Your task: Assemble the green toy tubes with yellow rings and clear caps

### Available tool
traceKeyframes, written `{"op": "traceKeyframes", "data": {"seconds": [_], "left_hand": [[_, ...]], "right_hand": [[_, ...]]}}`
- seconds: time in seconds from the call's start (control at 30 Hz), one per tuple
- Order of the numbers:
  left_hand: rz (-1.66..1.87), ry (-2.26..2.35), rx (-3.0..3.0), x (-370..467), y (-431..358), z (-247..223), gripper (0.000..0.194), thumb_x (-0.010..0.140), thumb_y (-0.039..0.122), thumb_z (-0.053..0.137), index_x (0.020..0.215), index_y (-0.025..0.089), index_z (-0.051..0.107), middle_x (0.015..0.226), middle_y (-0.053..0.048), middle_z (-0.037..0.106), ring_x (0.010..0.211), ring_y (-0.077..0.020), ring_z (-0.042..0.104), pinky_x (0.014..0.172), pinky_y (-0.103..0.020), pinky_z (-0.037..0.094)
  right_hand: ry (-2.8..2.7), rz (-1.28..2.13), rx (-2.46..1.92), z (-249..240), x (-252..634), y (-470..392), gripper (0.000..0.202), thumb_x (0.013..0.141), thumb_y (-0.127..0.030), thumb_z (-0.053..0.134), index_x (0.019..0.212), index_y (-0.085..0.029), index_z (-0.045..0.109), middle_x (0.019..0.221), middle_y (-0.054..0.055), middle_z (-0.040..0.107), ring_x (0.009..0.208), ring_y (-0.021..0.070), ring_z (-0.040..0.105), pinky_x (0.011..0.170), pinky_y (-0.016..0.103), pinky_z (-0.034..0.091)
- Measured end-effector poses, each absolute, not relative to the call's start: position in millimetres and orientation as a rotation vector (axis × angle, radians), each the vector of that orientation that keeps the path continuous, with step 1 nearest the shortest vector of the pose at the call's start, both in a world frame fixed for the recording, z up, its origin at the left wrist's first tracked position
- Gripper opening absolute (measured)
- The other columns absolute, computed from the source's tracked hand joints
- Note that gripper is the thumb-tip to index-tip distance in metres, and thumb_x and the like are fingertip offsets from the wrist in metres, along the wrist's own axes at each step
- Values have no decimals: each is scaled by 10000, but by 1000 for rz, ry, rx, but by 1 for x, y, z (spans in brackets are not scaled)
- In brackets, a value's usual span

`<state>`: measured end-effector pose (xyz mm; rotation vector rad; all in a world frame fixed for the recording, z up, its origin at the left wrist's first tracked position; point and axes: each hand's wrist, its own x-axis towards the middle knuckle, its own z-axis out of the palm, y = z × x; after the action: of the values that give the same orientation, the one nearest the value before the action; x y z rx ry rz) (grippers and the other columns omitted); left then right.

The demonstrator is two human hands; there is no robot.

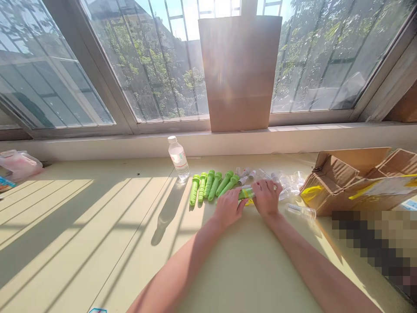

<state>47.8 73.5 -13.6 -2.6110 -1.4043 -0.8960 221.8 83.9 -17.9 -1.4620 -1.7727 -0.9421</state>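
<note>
Green plastic tube pinched between both hands near the table's far edge.

Left hand and right hand clamp one green tube; six finished green tubes lie in a row beyond, while clear caps wait loose beside the cardboard box.

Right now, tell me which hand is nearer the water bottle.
Left. The left hand lies below and to the right of the water bottle; the right hand sits farther right, beyond the green pieces.
</note>
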Motion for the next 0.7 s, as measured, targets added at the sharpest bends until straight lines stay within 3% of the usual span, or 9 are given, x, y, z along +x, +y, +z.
{"op": "traceKeyframes", "data": {"seconds": [0.13, 0.27, 0.5, 0.7], "left_hand": [[-821, -1502, -2573, 51, 72, -15, 354, 1005, 430, 429, 1167, 179, 619, 956, -104, 727, 857, -257, 693, 678, -349, 521], [-862, -1489, -2535, 52, 73, -17, 270, 957, 404, 553, 1117, 202, 630, 975, -87, 723, 866, -247, 687, 683, -338, 524], [-724, -1436, -2486, 50, 74, -14, 114, 942, 241, 548, 1007, 217, 639, 907, -65, 702, 837, -237, 669, 700, -338, 510], [-627, -1229, -2413, 47, 78, -14, 217, 915, 84, 487, 967, 224, 644, 888, -56, 706, 820, -223, 667, 713, -326, 481]], "right_hand": [[-1780, -942, -1465, -17, 222, 84, 297, 584, 25, 559, 763, -206, 611, 798, 19, 638, 852, 203, 503, 881, 362, 266], [-1807, -911, -1474, -17, 224, 84, 266, 595, 9, 570, 750, -203, 611, 784, 25, 622, 850, 205, 497, 855, 361, 270], [-1900, -856, -1462, -21, 226, 86, 225, 631, -14, 561, 732, -205, 623, 757, 43, 619, 781, 205, 483, 707, 326, 302], [-1896, -706, -1551, -31, 225, 88, 182, 644, -54, 576, 719, -210, 634, 715, 48, 615, 679, 188, 457, 585, 308, 270]]}}
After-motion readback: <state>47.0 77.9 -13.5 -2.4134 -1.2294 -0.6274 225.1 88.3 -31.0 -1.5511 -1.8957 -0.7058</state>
